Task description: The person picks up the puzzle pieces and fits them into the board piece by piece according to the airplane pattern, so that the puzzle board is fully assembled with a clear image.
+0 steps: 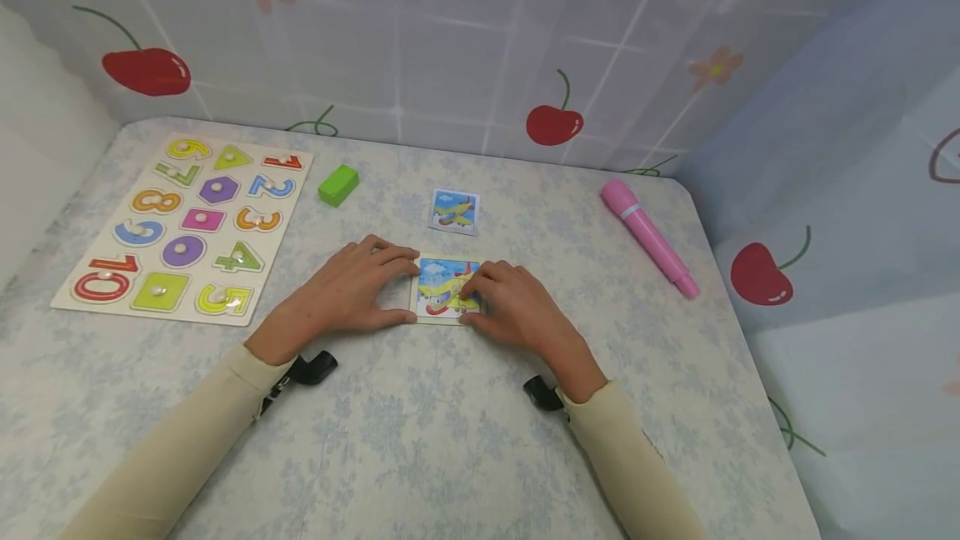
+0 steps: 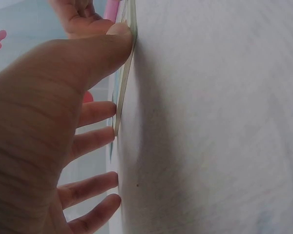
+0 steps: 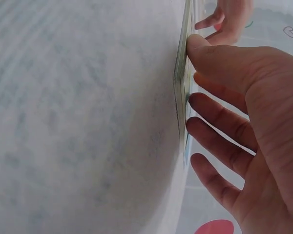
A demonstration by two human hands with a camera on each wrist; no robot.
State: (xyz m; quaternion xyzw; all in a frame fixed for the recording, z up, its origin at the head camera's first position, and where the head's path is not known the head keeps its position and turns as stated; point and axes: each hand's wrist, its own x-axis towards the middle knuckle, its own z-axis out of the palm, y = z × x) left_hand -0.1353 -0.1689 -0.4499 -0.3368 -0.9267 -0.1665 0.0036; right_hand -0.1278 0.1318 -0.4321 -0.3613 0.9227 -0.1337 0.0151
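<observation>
A small square jigsaw puzzle (image 1: 433, 273) with a yellow airplane on blue sky lies in front of me. My left hand (image 1: 352, 286) is at its left side, thumb by the near left corner and fingertips at the far left; in the left wrist view, its thumb touches the puzzle's edge (image 2: 125, 80). From the right, my right hand (image 1: 517, 302) reaches over the puzzle, covering part of the right side. Its fingertips rest on the picture and its thumb is at the near edge, as the right wrist view (image 3: 198, 44) also shows.
Beyond the puzzle lies a smaller card (image 1: 454, 212) with a matching airplane picture. A green block (image 1: 339, 185) sits farther left, beside a board of number and shape pieces (image 1: 288, 273). At right lies a pink microphone-like stick (image 1: 651, 240). A patterned curtain (image 1: 450, 40) hangs behind the table.
</observation>
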